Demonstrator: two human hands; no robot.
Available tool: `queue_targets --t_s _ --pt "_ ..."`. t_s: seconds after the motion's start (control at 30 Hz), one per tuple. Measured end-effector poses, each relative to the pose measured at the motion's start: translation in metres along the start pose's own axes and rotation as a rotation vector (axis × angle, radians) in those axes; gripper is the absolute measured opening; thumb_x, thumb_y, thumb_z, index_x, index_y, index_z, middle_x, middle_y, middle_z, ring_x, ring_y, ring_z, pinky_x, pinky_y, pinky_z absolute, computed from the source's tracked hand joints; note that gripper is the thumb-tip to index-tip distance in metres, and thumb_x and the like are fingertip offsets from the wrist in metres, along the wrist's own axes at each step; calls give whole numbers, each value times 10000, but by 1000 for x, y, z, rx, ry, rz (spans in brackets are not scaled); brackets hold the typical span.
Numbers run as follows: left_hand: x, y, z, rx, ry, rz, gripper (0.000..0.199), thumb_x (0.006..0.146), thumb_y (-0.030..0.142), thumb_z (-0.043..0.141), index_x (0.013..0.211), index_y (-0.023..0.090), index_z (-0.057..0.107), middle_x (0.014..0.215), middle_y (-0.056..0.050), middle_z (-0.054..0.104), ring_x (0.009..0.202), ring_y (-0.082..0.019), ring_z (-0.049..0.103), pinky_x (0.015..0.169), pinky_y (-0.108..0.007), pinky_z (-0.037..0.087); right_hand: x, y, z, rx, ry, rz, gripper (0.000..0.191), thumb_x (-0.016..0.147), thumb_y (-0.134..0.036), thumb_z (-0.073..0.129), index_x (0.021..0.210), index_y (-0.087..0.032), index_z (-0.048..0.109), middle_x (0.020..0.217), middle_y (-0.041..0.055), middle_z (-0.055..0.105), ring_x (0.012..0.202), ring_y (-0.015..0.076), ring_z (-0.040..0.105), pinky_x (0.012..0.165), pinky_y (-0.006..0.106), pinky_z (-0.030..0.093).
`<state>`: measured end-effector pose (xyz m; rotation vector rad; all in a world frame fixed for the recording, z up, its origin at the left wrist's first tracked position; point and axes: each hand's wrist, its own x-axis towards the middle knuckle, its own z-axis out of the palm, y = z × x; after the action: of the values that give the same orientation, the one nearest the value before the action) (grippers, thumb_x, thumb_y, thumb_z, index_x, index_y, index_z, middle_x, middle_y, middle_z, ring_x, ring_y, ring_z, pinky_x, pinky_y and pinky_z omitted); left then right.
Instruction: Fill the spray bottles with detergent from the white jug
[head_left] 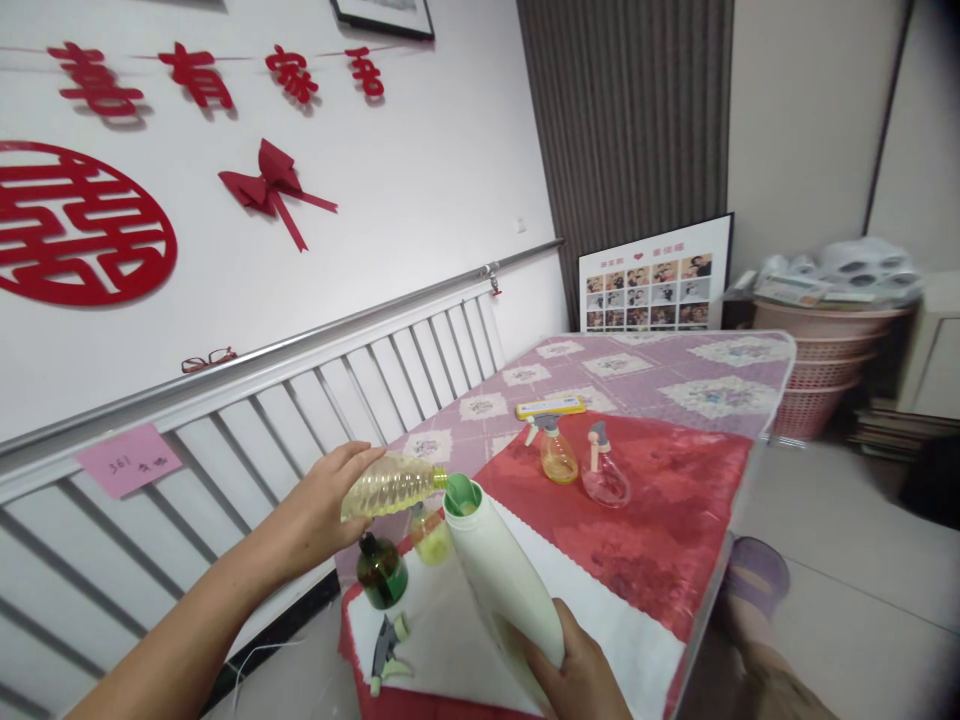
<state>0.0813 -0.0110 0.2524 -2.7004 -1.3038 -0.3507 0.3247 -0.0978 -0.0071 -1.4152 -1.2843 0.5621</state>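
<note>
Currently, both hands are engaged; clock positions are read from the mouth of the white bottle (504, 575). Left hand (326, 508), at nine o'clock, curls around the ribbed clear bottle (394, 486), fingers parted to its width. That bottle lies nearly level, its yellow-green neck at the white bottle's green-lined mouth; contact cannot be told. Right hand (579, 665), between four and five o'clock, wraps the white bottle's lower end and holds it tilted, mouth up. Dark green bottle (382, 572) stands at eight o'clock, grey spray head (386, 652) lies at seven on the white sheet (439, 640). Amber spray bottle (559, 458) and pinkish spray bottle (607, 484) stand near three o'clock on red cloth (660, 530).
</note>
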Motion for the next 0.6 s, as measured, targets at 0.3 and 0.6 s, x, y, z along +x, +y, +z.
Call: queue_targets --t_s 0.3,0.6 --pt "2 -7 1 22 14 54 719 744 209 568 1403 320 305 1433 -53 387 1291 -279 412 1062 -456 399 0 -6 -6 -7 -39 15 134 749 -369 543 821 -264 585 710 11 724 636 219 678 592 282 533" --pt "3 -2 -3 35 -1 24 718 753 256 590 1406 330 301 1452 -55 367 1296 -297 407 1049 -476 407 0 -7 -5 13 -33 22 140 743 -363 551 825 -259 598 732 19 724 656 230 681 606 292 532"
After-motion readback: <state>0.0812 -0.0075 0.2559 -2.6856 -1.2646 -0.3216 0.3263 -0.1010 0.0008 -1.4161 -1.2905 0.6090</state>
